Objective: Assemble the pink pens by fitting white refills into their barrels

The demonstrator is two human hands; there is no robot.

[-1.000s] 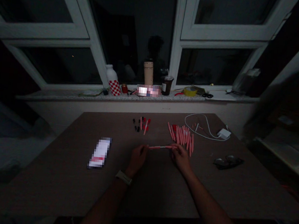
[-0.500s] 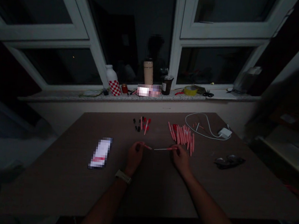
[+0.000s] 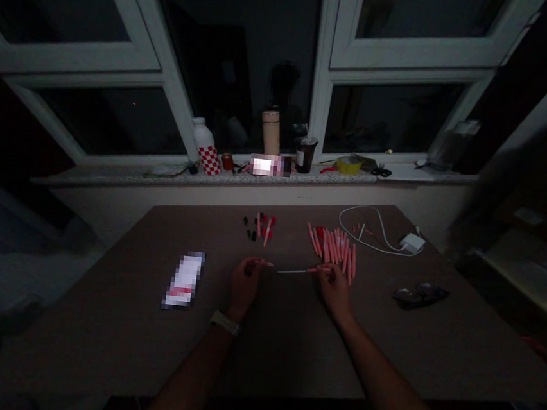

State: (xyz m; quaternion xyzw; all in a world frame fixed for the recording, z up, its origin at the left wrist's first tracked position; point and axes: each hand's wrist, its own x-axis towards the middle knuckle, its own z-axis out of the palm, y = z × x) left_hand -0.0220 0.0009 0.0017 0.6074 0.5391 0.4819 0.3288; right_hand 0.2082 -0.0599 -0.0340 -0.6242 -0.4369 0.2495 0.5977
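Observation:
My left hand [image 3: 243, 286] pinches a pink pen barrel [image 3: 268, 264] that points to the right. In my right hand [image 3: 335, 293] is a pink pen part [image 3: 314, 270], with a thin pale refill [image 3: 291, 272] sticking out toward the left. The refill's tip lies close to the barrel's end, with a small gap between them. Just beyond my right hand lies a pile of pink pens [image 3: 334, 246]. Farther back, beyond my left hand, two pink pens [image 3: 268, 231] lie among small black and red caps [image 3: 254, 235].
A phone [image 3: 183, 280] with a lit screen lies at left. On the right are dark glasses [image 3: 420, 295] and a white charger [image 3: 411, 243] with its looped cable. Along the windowsill stand a checkered bottle [image 3: 209, 157], a tumbler [image 3: 271, 134], a drink cup [image 3: 305, 155] and yellow tape [image 3: 349, 165].
Both hands have shifted slightly: the left one up and left with its barrel, the right one a little to the right. The refill's angle is nearly unchanged.

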